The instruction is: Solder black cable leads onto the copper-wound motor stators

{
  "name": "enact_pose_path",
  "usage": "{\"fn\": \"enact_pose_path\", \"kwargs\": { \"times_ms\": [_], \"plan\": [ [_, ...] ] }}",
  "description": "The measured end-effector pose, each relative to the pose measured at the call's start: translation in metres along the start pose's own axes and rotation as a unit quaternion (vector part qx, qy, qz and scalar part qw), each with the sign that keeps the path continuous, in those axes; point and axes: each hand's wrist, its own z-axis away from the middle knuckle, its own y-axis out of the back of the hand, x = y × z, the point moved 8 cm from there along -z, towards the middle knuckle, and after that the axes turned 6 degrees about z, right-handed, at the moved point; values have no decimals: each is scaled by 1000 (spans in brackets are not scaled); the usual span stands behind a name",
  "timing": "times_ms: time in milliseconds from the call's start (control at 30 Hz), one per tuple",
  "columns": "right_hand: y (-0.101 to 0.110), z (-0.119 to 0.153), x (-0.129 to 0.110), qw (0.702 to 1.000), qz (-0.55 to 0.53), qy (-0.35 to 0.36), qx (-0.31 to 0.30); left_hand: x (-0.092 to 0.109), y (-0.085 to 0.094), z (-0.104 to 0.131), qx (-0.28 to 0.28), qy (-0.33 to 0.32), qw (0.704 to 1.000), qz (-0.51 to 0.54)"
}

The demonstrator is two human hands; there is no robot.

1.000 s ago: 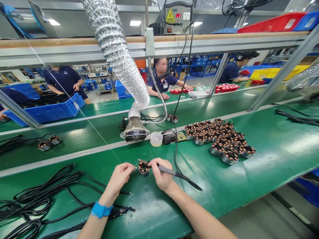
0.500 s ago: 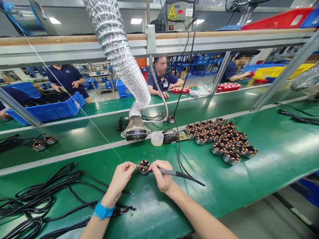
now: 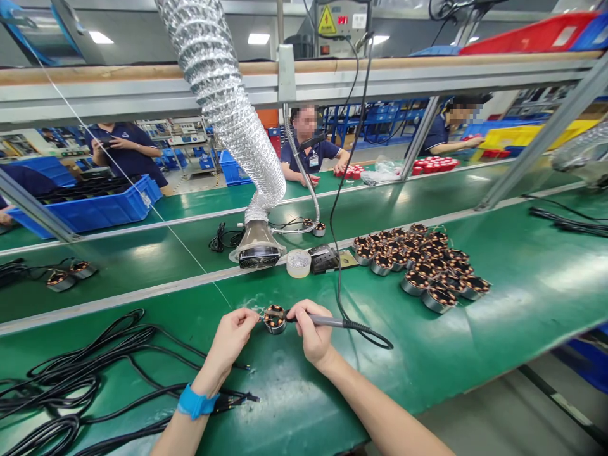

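The right hand [image 3: 312, 330] grips the iron [image 3: 329, 321] over the coil [image 3: 275, 328]; the left hand [image 3: 234, 332] pinches what seems a wire [image 3: 261, 315] beside it. A slip could burn those fingers.

The wound ring [image 3: 275, 329] looks metal-walled, the duct [image 3: 230, 95] crinkled shiny foil, the worktop [image 3: 427, 348] smooth and glossy.

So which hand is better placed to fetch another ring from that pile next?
Probably the right hand: it is nearer the pile of rings, though it must first put down its pen-like tool. The left hand is farther off.
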Motion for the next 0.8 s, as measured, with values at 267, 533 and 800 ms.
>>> {"fn": "enact_pose_path", "kwargs": {
  "times_ms": [267, 533, 800],
  "plan": [
    [0, -1, -2, 1000, -1, 10, -2, 0, 1, 1, 3, 11, 1000, -6],
    [-5, -2, -14, 998, 36, 47, -25, -4, 1, 0, -3, 13, 1000, -11],
    [-38, 1, -17, 973, 128, 139, -133, 4, -1, 1, -16, -25, 999, -25]
  ]
}}
